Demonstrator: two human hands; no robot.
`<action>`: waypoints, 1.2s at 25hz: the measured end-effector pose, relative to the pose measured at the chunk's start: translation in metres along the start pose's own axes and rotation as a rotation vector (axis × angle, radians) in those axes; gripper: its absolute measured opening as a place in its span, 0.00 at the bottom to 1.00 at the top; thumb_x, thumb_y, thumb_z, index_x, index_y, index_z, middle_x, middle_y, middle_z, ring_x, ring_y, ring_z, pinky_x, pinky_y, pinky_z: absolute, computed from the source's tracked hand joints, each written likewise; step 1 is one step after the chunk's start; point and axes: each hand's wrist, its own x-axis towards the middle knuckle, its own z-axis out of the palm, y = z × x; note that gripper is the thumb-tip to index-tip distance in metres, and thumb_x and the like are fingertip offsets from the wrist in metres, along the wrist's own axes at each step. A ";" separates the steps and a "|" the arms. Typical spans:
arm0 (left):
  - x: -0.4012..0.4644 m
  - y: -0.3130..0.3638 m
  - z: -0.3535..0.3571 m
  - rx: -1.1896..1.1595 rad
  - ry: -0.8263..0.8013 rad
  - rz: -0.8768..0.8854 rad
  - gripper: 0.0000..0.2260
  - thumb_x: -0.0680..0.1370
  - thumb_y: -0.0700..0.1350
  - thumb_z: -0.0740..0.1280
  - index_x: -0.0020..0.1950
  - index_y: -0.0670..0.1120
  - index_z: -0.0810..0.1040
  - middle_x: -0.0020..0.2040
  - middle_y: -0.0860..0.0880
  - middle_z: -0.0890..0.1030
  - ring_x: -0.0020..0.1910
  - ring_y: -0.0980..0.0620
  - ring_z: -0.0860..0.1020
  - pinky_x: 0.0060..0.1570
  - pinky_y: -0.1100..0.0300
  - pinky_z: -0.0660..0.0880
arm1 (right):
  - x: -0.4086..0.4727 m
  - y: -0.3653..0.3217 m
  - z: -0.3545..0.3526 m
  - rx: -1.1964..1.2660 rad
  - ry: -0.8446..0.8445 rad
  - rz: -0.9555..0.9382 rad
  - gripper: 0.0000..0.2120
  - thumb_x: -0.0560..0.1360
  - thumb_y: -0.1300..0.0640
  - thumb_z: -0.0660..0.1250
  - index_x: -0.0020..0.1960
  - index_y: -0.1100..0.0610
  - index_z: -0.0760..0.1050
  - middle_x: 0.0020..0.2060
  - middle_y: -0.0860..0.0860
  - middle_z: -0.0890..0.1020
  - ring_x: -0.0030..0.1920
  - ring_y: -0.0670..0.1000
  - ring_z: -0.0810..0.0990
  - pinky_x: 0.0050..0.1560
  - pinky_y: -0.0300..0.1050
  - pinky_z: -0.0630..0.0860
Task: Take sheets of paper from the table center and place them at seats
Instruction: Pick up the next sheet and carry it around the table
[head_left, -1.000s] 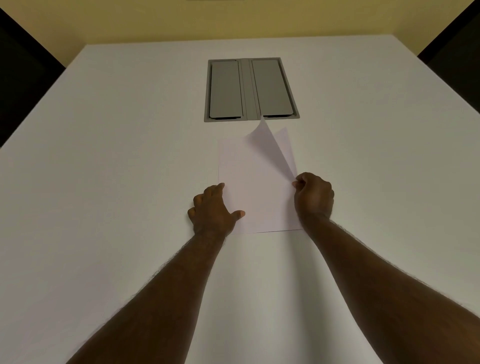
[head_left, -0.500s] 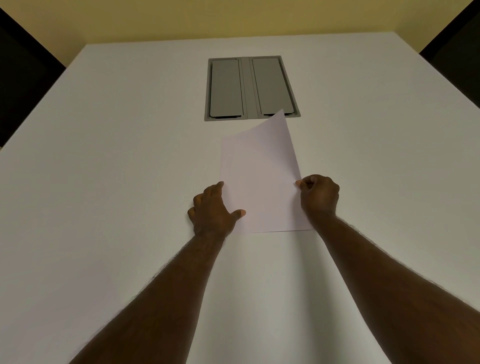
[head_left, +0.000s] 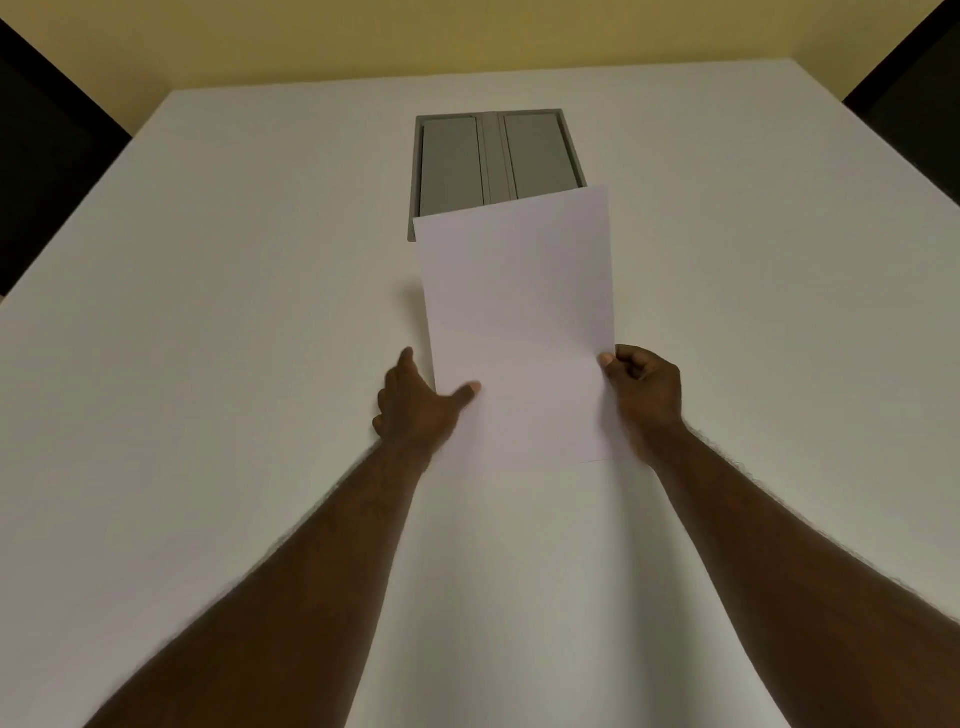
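A white sheet of paper (head_left: 519, 291) is lifted off the white table (head_left: 208, 364), its far edge raised and covering the near part of a grey panel. My right hand (head_left: 644, 395) is shut on the sheet's right edge, pinching it between thumb and fingers. My left hand (head_left: 415, 405) lies at the paper's left edge, fingers spread on the table and thumb resting on top of the paper. More paper (head_left: 545, 436) lies flat under the lifted sheet, between my hands; I cannot tell how many sheets.
A grey recessed panel (head_left: 493, 156) with two flaps sits in the table's middle, just beyond the paper. Dark chair backs (head_left: 47, 171) stand at the far left and far right (head_left: 914, 98) corners. A yellow wall is behind.
My right hand has raised the top sheet from a peeled corner to nearly fully lifted, so it now overlaps the grey panel. My left hand stays at the paper's left edge.
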 end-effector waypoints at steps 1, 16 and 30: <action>0.005 0.004 -0.004 -0.080 0.020 -0.039 0.39 0.71 0.62 0.70 0.76 0.48 0.59 0.74 0.46 0.66 0.72 0.42 0.64 0.70 0.43 0.62 | -0.001 0.000 -0.002 0.033 -0.015 0.016 0.08 0.75 0.59 0.70 0.53 0.59 0.82 0.44 0.52 0.84 0.45 0.48 0.80 0.52 0.43 0.77; -0.069 0.019 -0.068 -0.443 0.146 0.132 0.10 0.75 0.54 0.70 0.42 0.48 0.81 0.33 0.55 0.79 0.36 0.52 0.75 0.53 0.43 0.75 | -0.086 -0.057 -0.044 -0.016 -0.042 0.002 0.08 0.75 0.58 0.71 0.51 0.62 0.81 0.47 0.61 0.85 0.44 0.51 0.79 0.51 0.50 0.77; -0.233 -0.023 -0.174 -0.534 0.149 0.237 0.07 0.75 0.53 0.71 0.38 0.55 0.78 0.35 0.58 0.80 0.37 0.57 0.75 0.46 0.58 0.73 | -0.284 -0.123 -0.087 -0.054 -0.080 -0.148 0.07 0.78 0.59 0.66 0.46 0.49 0.81 0.43 0.47 0.86 0.41 0.46 0.82 0.45 0.43 0.77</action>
